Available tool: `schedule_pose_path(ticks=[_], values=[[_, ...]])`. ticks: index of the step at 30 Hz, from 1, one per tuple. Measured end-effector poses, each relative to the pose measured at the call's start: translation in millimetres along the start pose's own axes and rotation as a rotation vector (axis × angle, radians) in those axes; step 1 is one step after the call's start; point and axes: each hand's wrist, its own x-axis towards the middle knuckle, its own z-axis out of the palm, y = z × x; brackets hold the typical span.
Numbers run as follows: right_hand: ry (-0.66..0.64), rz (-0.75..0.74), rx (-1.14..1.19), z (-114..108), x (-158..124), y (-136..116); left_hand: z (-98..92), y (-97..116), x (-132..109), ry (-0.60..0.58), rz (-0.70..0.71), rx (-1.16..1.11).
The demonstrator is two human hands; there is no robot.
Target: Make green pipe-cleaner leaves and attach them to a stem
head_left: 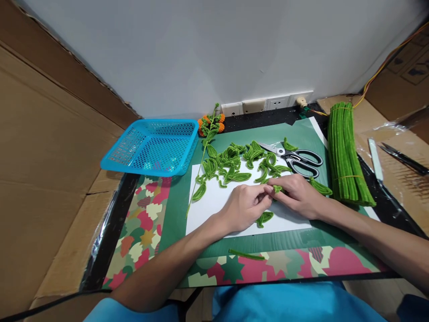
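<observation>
My left hand (pixel 247 208) and my right hand (pixel 299 195) meet over a white sheet (pixel 214 223), fingers pinched together. Between their fingertips is a small bent green pipe cleaner (pixel 277 188), partly hidden by the fingers. Just below the hands lies a looped pipe-cleaner leaf (pixel 264 218). Beyond them, many more green leaves (pixel 231 156) are heaped on the sheet. Black-and-grey scissors (pixel 295 157) rest with blades parted behind my right hand. One straight cut piece of green pipe cleaner (pixel 246 255) lies near the table's front edge.
A blue plastic basket (pixel 154 150) stands at the back left. Beside it a leafy green stem (pixel 205 156) lies near orange pipe-cleaner flowers (pixel 219 127). To the right are a thick bundle of green pipe cleaners (pixel 348 154) and black tweezers (pixel 405 158). Wall sockets (pixel 276 103) line the back.
</observation>
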Motion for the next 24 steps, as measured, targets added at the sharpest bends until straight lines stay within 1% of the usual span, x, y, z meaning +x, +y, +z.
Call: schedule_pose_path(ticks=[24], values=[[0.012, -0.006, 0.004, -0.2, -0.5, 1.0, -0.2, 2.0, 0.6, 0.003, -0.007, 0.006]])
